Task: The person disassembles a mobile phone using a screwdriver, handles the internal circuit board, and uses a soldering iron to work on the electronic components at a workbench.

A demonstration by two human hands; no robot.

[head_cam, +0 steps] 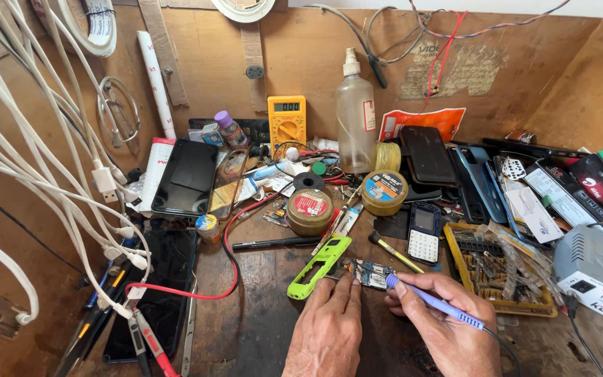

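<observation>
My bench: dark, scuffed wooden worktop (259,328), boxed in by brown board walls, back panel (315,63) and angled right panel (581,98). White cables (29,139) hang down left wall. Tape roll (95,24) hung above. Bright, even light.

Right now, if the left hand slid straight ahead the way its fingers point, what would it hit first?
The left hand points up the bench; its fingertips already touch the small circuit board, beside the green phone frame. Beyond lies a black pen, though depth is hard to judge.
</observation>
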